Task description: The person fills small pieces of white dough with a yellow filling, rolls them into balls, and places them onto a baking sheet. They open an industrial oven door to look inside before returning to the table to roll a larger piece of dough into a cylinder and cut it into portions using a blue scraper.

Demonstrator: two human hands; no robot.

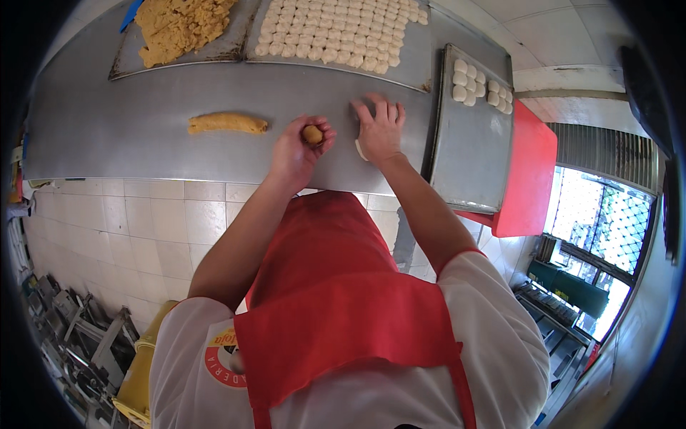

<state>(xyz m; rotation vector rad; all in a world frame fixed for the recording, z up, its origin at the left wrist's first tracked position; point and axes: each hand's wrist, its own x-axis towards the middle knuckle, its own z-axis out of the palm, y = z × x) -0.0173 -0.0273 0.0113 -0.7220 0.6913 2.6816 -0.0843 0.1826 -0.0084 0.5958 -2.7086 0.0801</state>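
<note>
Closest to you, the red apron [336,300] meets the table's front edge, and straight over it come both your hands, apart, with a short strip of bare metal between. Your left hand [296,146] is cupped upward, fingers curled around a tan ball [312,134]. Your right hand [381,132] is palm down, fingertips blurred, and there, peeping out at its left edge, is a pale dough piece [360,149]! Most of it is hidden, so whether you grip it or just press it, I cannot tell.

Here's the relation that counts: dough just right of the ball, right hand over it, left hand across the gap.

Out to the left lies the tan roll [227,123], its long axis running left to right, one end toward your left hand, easily the nearer of the two. To your right, a long tray [468,171] stretches away, white pieces [468,82] at its far end. Farthest off, dough lumps [336,32] crowd one tray, and a tan mass [182,28] heaps up to their left.
</note>
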